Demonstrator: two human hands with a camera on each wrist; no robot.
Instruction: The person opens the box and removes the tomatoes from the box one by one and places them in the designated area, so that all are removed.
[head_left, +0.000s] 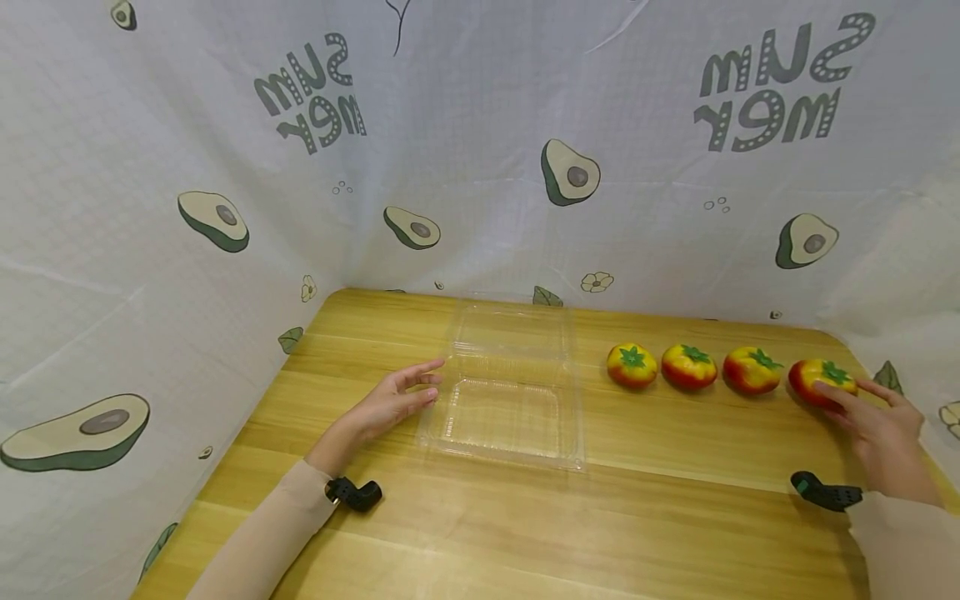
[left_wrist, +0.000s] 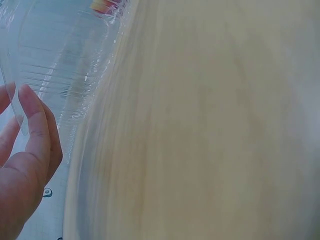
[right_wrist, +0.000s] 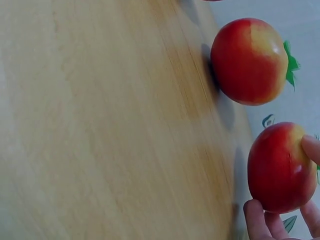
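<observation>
A red-and-yellow tomato (head_left: 812,375) with a green leafy top, at the right end of a row, is gripped by my right hand (head_left: 881,421). In the right wrist view, thumb and fingertips bear on opposite sides of this tomato (right_wrist: 280,170). Three similar tomatoes stand to its left, the nearest being a tomato (head_left: 750,372) just beside it. My left hand (head_left: 390,404) is at the left edge of a clear plastic clamshell box (head_left: 502,454), which lies opened flat. In the left wrist view, the loosely bent fingers (left_wrist: 37,125) reach around the box's thin edge without pinching it.
Another tomato (head_left: 688,368) and the leftmost tomato (head_left: 632,367) sit between the box and the right hand. A wooden table (head_left: 525,533) carries everything. Behind and at the sides hangs a white cloth (head_left: 480,108) printed with avocados.
</observation>
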